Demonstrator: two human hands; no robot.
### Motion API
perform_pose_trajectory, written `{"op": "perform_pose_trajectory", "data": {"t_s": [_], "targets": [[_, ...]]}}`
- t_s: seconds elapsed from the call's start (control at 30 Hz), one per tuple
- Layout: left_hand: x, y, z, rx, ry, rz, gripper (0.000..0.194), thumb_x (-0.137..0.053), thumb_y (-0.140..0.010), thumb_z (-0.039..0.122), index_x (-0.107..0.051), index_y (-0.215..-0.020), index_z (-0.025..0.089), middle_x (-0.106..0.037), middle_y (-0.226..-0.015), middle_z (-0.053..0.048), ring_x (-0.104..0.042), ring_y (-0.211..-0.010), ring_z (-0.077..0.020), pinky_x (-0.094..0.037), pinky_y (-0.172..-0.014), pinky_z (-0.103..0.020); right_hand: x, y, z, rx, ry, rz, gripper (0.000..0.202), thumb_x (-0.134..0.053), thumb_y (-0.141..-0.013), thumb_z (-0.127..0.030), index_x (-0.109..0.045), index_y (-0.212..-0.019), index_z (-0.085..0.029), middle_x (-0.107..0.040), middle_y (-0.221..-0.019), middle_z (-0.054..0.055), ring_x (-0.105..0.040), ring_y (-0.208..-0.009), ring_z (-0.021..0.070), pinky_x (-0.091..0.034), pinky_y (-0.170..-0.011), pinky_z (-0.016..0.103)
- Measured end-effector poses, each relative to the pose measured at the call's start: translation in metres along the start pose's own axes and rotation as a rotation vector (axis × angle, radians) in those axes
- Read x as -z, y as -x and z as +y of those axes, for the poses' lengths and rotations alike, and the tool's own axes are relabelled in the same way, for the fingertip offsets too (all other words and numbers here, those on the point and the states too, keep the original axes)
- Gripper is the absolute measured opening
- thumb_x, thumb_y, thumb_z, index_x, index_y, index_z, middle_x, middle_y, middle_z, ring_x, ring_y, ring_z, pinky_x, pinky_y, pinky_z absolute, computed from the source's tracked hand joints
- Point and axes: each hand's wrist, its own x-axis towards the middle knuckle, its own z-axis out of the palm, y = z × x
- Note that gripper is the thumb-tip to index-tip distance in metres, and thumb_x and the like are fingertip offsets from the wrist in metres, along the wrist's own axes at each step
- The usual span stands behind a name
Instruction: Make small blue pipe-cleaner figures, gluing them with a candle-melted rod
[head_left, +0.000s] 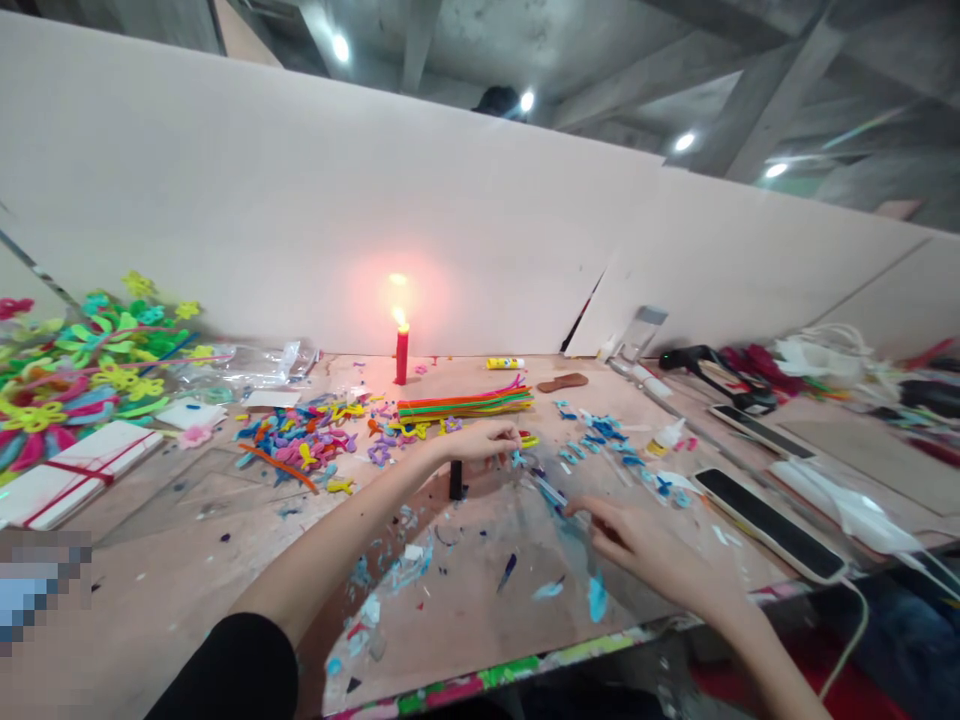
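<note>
left hand [489, 441] pinches small light-blue fuzzy-looking piece [517, 458], beyond and left of right hand [627, 532], whose grip i cannot tell

1 head-worn camera supplies the view. It looks forward and down across the worktable [180, 620] from its near edge, facing the white partition [480, 230]. Framing is wide and tilted: the left forearm [360, 530] and right forearm [739, 620] enter close below; the ceiling [480, 40] appears above.

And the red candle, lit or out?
Lit: a bright flame glows at the top of the upright red candle.
</note>
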Motion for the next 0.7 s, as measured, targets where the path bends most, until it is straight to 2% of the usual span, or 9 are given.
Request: {"op": "perform_pose_trajectory", "data": {"t_s": [0.1, 0.23, 0.37, 0.5, 0.6, 0.7], "targets": [[0.000, 0.000, 0.000, -0.004, 0.013, 0.027, 0.024, -0.052, -0.094, 0.041, -0.050, -0.090, 0.017, -0.056, -0.076, 0.001, -0.057, -0.065, -0.0127, -0.046, -0.055, -0.023, 0.007, 0.003, 0.008, 0.013, -0.086, -0.051, 0.029, -0.039, -0.091, -0.019, -0.066, -0.102, -0.020, -0.072, -0.095, 0.008, -0.066, -0.085, 0.0223, -0.046, -0.077, 0.031], [0.001, 0.001, 0.002, -0.008, 0.011, 0.054, 0.019, -0.052, -0.095, 0.036, -0.050, -0.089, 0.018, -0.056, -0.078, 0.000, -0.057, -0.066, -0.0118, -0.045, -0.055, -0.021, 0.010, 0.001, 0.015, 0.017, -0.117, -0.092, 0.027, -0.041, -0.092, -0.026, -0.067, -0.094, -0.018, -0.069, -0.084, 0.006, -0.061, -0.075, 0.0204, -0.044, -0.071, 0.031], [0.002, 0.001, 0.002, -0.010, 0.012, 0.067, 0.019, -0.051, -0.095, 0.036, -0.050, -0.090, 0.018, -0.057, -0.080, 0.000, -0.057, -0.066, -0.0121, -0.047, -0.053, -0.022, 0.011, -0.002, 0.016, 0.047, -0.329, -0.146, 0.034, -0.041, -0.094, -0.041, -0.066, -0.092, -0.018, -0.066, -0.081, 0.005, -0.061, -0.077, 0.0203, -0.047, -0.070, 0.030], [0.003, 0.000, -0.002, -0.029, -0.002, 0.070, 0.021, -0.051, -0.094, 0.039, -0.050, -0.091, 0.017, -0.057, -0.082, -0.001, -0.059, -0.070, -0.0135, -0.047, -0.054, -0.023, 0.012, -0.002, 0.019, 0.041, -0.529, -0.150, 0.035, -0.040, -0.092, -0.042, -0.068, -0.093, -0.019, -0.069, -0.088, 0.007, -0.064, -0.083, 0.0224, -0.050, -0.079, 0.036], [0.003, -0.002, -0.007, -0.042, -0.024, 0.076, 0.026, -0.051, -0.094, 0.043, -0.052, -0.093, 0.017, -0.058, -0.081, -0.002, -0.060, -0.072, -0.0156, -0.048, -0.055, -0.025, 0.008, -0.003, 0.023, 0.062, -0.655, -0.133, 0.031, -0.047, -0.090, -0.044, -0.066, -0.097, -0.020, -0.070, -0.097, 0.009, -0.066, -0.088, 0.0239, -0.052, -0.083, 0.039], [0.004, -0.004, -0.010, -0.052, -0.048, 0.083, 0.030, -0.051, -0.093, 0.048, -0.053, -0.092, 0.017, -0.059, -0.079, -0.002, -0.060, -0.071, -0.0161, -0.048, -0.055, -0.025, 0.005, -0.002, 0.025, 0.054, -0.688, -0.093, 0.029, -0.061, -0.085, -0.046, -0.061, -0.099, -0.020, -0.068, -0.097, 0.009, -0.066, -0.090, 0.0232, -0.053, -0.083, 0.037]]}}
